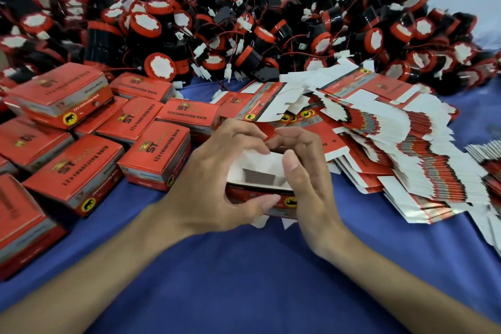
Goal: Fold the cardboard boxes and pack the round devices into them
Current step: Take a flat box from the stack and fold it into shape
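A half-formed red cardboard box (257, 171) sits between both hands at the centre, its white inside open towards me and nothing in it. My left hand (217, 171) grips its left side, thumb on the front wall. My right hand (306, 171) holds its right side, fingers on the far flap. A big heap of round black-and-red devices (244, 22) with wires fills the back. A fanned stack of flat box blanks (393, 144) lies to the right.
Several closed red boxes (81, 144) crowd the left side, some stacked. A blue cloth (244, 266) covers the surface in front of me. More flat blanks (488, 165) lie at the far right edge.
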The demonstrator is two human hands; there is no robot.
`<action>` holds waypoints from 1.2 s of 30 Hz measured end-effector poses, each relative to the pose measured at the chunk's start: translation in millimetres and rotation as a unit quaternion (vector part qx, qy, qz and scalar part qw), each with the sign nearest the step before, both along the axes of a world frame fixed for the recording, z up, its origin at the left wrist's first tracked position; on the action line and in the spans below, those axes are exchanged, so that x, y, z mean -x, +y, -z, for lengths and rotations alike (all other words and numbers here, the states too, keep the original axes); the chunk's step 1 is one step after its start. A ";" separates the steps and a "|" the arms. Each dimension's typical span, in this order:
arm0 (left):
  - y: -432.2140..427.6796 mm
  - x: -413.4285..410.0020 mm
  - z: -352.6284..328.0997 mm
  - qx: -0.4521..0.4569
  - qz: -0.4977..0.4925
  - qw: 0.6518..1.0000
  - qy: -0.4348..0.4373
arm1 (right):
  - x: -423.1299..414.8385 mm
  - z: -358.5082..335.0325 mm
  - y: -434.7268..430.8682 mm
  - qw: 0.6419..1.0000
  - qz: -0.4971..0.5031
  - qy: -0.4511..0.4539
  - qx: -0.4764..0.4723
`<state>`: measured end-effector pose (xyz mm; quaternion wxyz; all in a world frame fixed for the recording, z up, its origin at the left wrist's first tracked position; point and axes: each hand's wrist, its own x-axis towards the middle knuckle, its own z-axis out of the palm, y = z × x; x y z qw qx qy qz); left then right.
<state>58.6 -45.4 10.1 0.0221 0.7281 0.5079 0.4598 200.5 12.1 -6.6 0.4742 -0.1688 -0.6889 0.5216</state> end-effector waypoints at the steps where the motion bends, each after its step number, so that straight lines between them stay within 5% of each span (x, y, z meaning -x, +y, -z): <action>1: 1.8 5.4 2.8 -0.009 -0.004 1.000 0.023 | -2.4 1.1 2.4 1.000 -0.024 -0.017 -0.002; 9: 11.2 23.0 8.8 -0.210 -0.065 0.974 0.061 | -5.9 5.6 9.1 0.994 -0.095 -0.038 0.031; 13: 8.7 10.8 8.4 -0.172 -0.135 0.970 0.106 | -4.4 7.3 14.5 0.997 -0.066 -0.023 0.026; 18: 6.5 2.6 1.4 -0.131 -0.176 0.955 0.202 | -7.7 4.8 24.6 0.990 0.018 -0.031 -0.134; 26: 10.0 11.0 12.6 -0.123 -0.127 0.974 0.141 | -5.2 7.6 20.7 0.980 0.107 -0.073 -0.154; 29: 10.8 10.3 10.8 -0.140 -0.148 0.970 0.130 | -2.5 2.4 15.3 0.982 0.180 -0.037 -0.038; 32: 8.3 2.0 10.7 -0.127 -0.164 0.969 0.135 | -1.2 0.2 14.0 0.992 0.031 0.043 0.116; 36: 4.1 -5.0 9.3 -0.114 -0.163 0.962 0.187 | -2.4 -5.0 12.1 0.976 -0.072 0.046 0.202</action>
